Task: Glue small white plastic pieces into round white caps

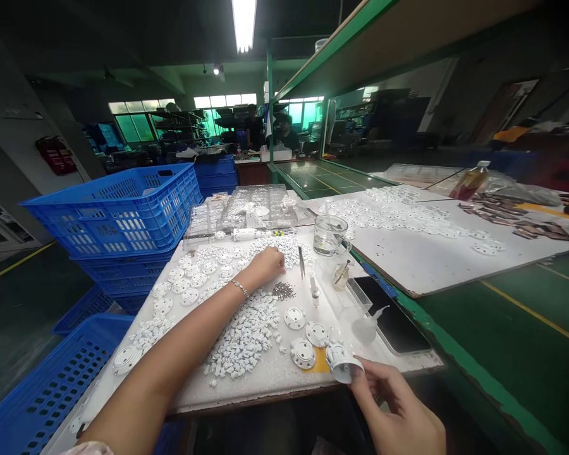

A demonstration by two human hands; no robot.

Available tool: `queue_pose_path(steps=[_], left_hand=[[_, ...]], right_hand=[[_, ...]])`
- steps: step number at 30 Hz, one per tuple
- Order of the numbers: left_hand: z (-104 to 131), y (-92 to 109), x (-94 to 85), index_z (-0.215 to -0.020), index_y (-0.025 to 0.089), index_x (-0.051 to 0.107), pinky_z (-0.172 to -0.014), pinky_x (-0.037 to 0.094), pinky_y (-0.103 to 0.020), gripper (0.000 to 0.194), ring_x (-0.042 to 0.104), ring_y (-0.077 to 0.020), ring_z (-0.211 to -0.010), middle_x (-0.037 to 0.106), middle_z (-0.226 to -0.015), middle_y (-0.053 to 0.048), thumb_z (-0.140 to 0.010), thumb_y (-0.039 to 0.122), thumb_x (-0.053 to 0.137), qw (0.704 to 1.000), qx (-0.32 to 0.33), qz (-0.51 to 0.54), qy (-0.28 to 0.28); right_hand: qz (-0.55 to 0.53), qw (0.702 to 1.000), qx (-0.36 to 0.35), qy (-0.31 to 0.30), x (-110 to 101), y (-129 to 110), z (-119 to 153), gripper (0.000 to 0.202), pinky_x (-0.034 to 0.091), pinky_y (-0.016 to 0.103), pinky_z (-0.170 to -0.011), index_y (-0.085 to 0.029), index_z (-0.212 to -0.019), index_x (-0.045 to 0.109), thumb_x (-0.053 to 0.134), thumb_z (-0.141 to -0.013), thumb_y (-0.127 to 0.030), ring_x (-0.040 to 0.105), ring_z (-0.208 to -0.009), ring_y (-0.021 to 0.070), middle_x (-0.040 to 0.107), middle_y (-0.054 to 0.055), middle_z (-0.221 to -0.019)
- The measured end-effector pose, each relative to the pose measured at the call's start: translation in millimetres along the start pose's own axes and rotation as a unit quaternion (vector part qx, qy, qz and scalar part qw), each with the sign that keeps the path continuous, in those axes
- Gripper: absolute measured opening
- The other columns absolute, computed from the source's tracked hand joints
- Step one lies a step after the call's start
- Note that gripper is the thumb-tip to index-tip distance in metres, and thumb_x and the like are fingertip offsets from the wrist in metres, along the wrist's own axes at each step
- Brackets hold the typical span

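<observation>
Stacked blue crates (118,212) are standing to the left of the white foam work board (265,373), which is carrying heaps of small white plastic pieces (244,338) and 3 round white discs (308,338). The left hand (265,265) is reaching far across the board, fingers curled and pinching among small parts, though what they are gripping is probably too tiny to tell. The right hand (398,411) is holding a round white cap (344,365) at the board's near edge, fingers closed on its rim; it looks light, rigid and smooth, best gripped by the edge.
</observation>
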State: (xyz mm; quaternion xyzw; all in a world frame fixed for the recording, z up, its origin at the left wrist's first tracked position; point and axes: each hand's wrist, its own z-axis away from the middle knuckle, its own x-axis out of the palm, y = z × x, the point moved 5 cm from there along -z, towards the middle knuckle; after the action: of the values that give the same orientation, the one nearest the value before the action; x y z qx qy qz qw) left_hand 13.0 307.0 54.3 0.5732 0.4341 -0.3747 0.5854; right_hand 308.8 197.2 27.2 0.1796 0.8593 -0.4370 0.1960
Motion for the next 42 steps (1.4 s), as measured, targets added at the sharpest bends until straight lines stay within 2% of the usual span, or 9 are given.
queue_pose_path(steps=[7,14,18,23,26,29,34,39,42], left_hand=[[-12,-1,2.6,-0.118,0.015,0.062,-0.088,0.055,-0.044,0.029,0.064,-0.0236,-0.103,0.063,-0.12,-0.01,-0.094,0.032,0.062,1.0,-0.006,-0.025,-0.001],[9,-4,-13.0,-0.107,0.014,0.065,-0.084,0.056,-0.041,0.022,0.066,-0.0208,-0.095,0.067,-0.108,-0.008,-0.094,0.031,0.062,0.996,-0.005,0.086,0.028],[46,7,-37.7,-0.1,0.012,0.068,-0.076,0.055,-0.032,0.024,0.067,-0.0184,-0.086,0.072,-0.099,-0.01,-0.095,0.033,0.057,0.978,0.0,0.204,0.048],[126,48,-53.4,-0.101,0.019,0.076,-0.075,0.054,-0.03,0.026,0.068,-0.0184,-0.085,0.076,-0.097,-0.006,-0.091,0.038,0.062,0.928,0.033,0.371,0.003],[167,61,-47.2,-0.089,0.018,0.078,-0.075,0.053,-0.03,0.014,0.069,-0.0198,-0.083,0.077,-0.087,-0.004,-0.08,0.029,0.075,0.869,-0.017,0.495,0.002],[193,60,-37.9,-0.08,0.019,0.078,-0.074,0.05,-0.028,0.009,0.067,-0.0185,-0.08,0.075,-0.08,-0.003,-0.076,0.026,0.08,0.841,-0.05,0.536,0.055],[214,47,-18.6,-0.075,0.02,0.077,-0.077,0.046,-0.027,0.006,0.062,-0.0171,-0.086,0.07,-0.087,-0.003,-0.077,0.025,0.08,0.807,-0.059,0.579,0.101],[227,39,-2.2,-0.078,0.019,0.075,-0.08,0.045,-0.028,0.01,0.06,-0.0167,-0.086,0.067,-0.087,-0.004,-0.082,0.028,0.076,0.772,-0.094,0.621,0.095],[233,36,3.3,-0.079,0.019,0.075,-0.084,0.045,-0.03,0.013,0.061,-0.0186,-0.09,0.066,-0.09,-0.005,-0.083,0.03,0.075,0.781,-0.092,0.61,0.104]], right_hand=[[0.032,0.999,0.001,0.016,-14,8,9,0.018,0.056,0.015,-0.057,-0.022,-0.088,0.069,0.065,-0.087,-0.04,0.067,-0.053,0.0124,0.071,-0.003,-0.069],[0.012,1.0,-0.022,0.003,-1,-5,9,0.017,0.055,0.014,-0.057,-0.022,-0.09,0.069,0.065,-0.089,-0.038,0.065,-0.051,0.0107,0.069,-0.004,-0.068],[-0.006,0.995,-0.093,0.031,10,-21,5,0.013,0.056,0.017,-0.058,-0.022,-0.093,0.068,0.061,-0.092,-0.033,0.065,-0.053,0.0113,0.069,-0.003,-0.071],[-0.036,0.977,-0.21,0.033,20,-56,-3,0.018,0.059,0.021,-0.077,-0.022,-0.105,0.065,0.058,-0.091,-0.012,0.071,-0.071,0.0129,0.072,0.0,-0.087],[-0.062,0.962,-0.263,0.024,25,-75,-5,0.029,0.059,0.024,-0.08,-0.021,-0.112,0.064,0.058,-0.089,-0.005,0.072,-0.08,0.0148,0.073,0.002,-0.093],[-0.066,0.948,-0.311,0.006,32,-85,-1,0.036,0.06,0.025,-0.08,-0.019,-0.122,0.061,0.059,-0.089,-0.004,0.072,-0.085,0.0161,0.073,0.005,-0.095],[-0.051,0.912,-0.404,-0.052,49,-92,13,0.052,0.06,0.028,-0.084,-0.011,-0.139,0.049,0.06,-0.089,-0.005,0.07,-0.098,0.0192,0.072,0.013,-0.105],[-0.075,0.909,-0.409,-0.029,56,-100,20,0.046,0.06,0.028,-0.082,-0.01,-0.133,0.053,0.059,-0.088,-0.002,0.071,-0.096,0.019,0.073,0.011,-0.1],[-0.083,0.908,-0.409,-0.023,59,-106,22,0.043,0.061,0.028,-0.081,-0.009,-0.128,0.057,0.061,-0.087,0.0,0.071,-0.094,0.0195,0.074,0.012,-0.099]])
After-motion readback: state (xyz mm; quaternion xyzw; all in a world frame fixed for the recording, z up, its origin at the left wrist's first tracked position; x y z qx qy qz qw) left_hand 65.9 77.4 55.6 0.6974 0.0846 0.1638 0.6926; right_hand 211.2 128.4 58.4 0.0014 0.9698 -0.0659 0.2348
